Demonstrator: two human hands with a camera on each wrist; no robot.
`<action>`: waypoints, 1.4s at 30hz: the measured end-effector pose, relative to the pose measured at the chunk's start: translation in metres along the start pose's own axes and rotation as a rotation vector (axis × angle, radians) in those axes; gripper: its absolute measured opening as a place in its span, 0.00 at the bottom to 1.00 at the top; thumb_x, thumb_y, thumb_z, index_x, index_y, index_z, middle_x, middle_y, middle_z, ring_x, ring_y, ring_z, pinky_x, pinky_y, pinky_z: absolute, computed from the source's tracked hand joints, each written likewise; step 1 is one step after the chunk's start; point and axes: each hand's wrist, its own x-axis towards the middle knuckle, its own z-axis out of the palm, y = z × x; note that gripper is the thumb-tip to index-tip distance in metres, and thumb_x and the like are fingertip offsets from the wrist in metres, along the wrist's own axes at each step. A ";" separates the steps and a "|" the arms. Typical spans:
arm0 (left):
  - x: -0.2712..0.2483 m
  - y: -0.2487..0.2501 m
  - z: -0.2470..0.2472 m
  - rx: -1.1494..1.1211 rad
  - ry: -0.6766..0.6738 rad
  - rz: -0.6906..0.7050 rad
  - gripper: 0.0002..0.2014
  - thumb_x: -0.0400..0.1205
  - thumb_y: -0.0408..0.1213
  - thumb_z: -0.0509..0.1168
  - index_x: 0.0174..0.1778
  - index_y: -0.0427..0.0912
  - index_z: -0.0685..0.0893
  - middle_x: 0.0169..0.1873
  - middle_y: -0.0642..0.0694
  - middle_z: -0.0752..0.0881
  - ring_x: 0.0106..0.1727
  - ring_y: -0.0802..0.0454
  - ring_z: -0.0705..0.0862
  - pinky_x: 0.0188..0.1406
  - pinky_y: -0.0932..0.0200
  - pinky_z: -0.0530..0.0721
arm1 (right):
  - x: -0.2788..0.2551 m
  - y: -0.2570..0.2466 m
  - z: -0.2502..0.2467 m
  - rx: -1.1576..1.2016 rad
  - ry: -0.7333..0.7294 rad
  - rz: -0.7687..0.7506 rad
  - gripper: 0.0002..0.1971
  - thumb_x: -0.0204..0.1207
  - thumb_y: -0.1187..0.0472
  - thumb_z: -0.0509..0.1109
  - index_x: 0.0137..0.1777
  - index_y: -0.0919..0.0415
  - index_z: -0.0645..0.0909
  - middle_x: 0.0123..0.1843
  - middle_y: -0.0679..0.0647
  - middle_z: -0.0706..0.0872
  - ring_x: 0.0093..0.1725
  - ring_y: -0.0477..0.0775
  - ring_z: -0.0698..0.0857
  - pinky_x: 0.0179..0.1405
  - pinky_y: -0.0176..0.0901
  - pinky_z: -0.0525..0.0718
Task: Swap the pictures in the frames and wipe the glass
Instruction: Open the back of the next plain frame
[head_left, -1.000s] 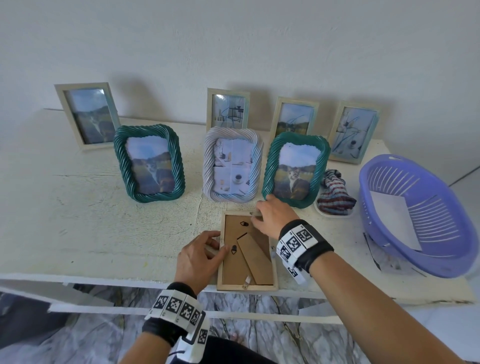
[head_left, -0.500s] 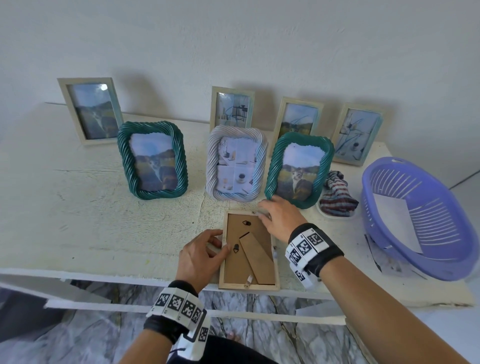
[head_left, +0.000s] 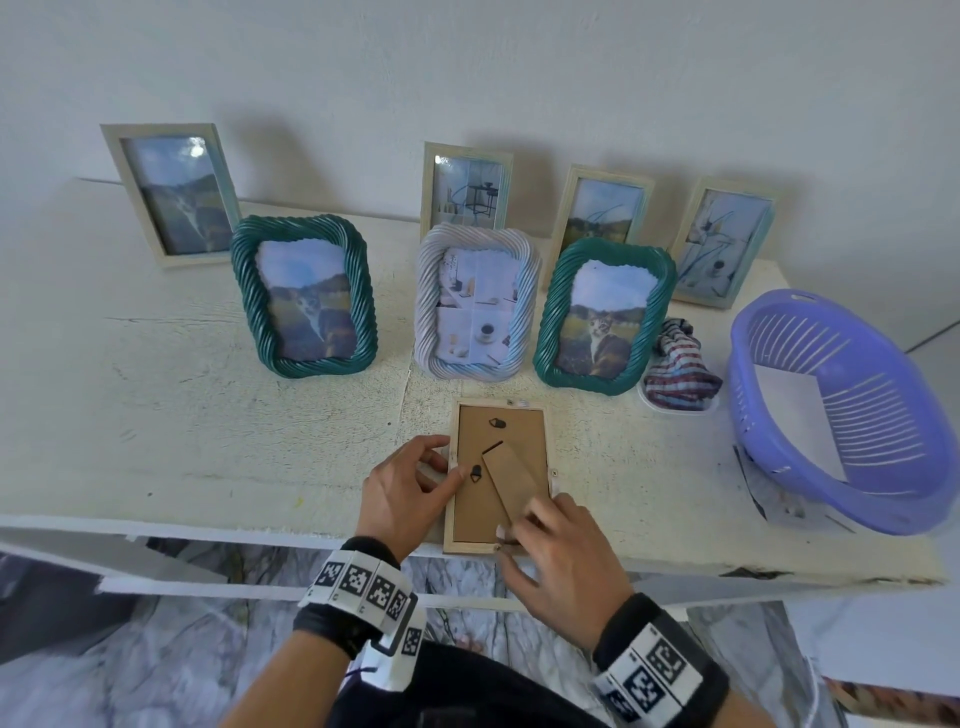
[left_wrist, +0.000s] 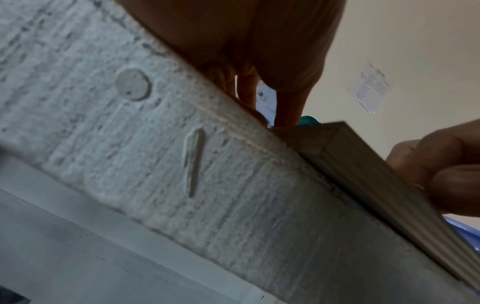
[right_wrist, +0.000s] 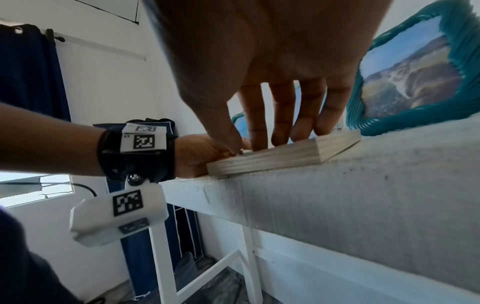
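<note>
**A:** Frame position first, please. Where did you have it?

**B:** Face down at the near edge of the white table (head_left: 156, 415), cardboard back up. I saw the pale wooden frame (head_left: 452, 545) lying flat, its kickstand (head_left: 511, 480) slanting across the backing, and its near end right at the table lip.

**A:** And the hands?

**B:** I had the left hand (head_left: 400, 499) against the frame's left rail, fingers curled there, the thumb reaching onto the backing beside a small black turn clip (head_left: 475, 473). Whether the thumb actually touched that clip, I could not tell. The right hand (head_left: 561, 551) sat over the frame's near right corner; from the right wrist view its fingers (right_wrist: 281, 115) came down nearly straight, tips pressing on the back, thumb down at the near rail. I saw nothing gripped in it.

**A:** Anything else on the table?

**B:** Behind the frame stood three rope-pattern frames: a teal one (head_left: 306, 296) to the left, a white one (head_left: 475, 304) in the middle, another teal one (head_left: 602, 317) with a cat picture. Four plain frames leaned at the wall. A striped cloth (head_left: 678, 374) lay beside a purple basket (head_left: 909, 499) on the right.
</note>
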 end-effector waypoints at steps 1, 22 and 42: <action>0.000 0.000 0.000 -0.003 -0.002 0.000 0.15 0.76 0.51 0.73 0.58 0.56 0.83 0.39 0.60 0.85 0.33 0.64 0.84 0.38 0.60 0.85 | 0.000 -0.002 0.002 -0.010 0.006 0.010 0.13 0.74 0.45 0.64 0.45 0.51 0.84 0.43 0.45 0.76 0.42 0.49 0.75 0.39 0.42 0.78; -0.002 -0.002 -0.001 -0.015 -0.001 0.040 0.15 0.78 0.44 0.72 0.60 0.53 0.83 0.39 0.60 0.85 0.35 0.64 0.84 0.38 0.65 0.82 | 0.021 -0.003 -0.004 -0.186 0.051 0.184 0.16 0.73 0.44 0.64 0.56 0.50 0.79 0.53 0.53 0.79 0.53 0.59 0.77 0.49 0.53 0.80; -0.002 -0.004 -0.001 -0.048 -0.014 0.029 0.15 0.78 0.40 0.72 0.60 0.53 0.84 0.39 0.60 0.86 0.32 0.62 0.84 0.35 0.74 0.78 | 0.002 0.037 -0.029 -0.073 0.179 0.399 0.14 0.68 0.52 0.75 0.54 0.51 0.87 0.51 0.55 0.81 0.50 0.56 0.75 0.47 0.52 0.77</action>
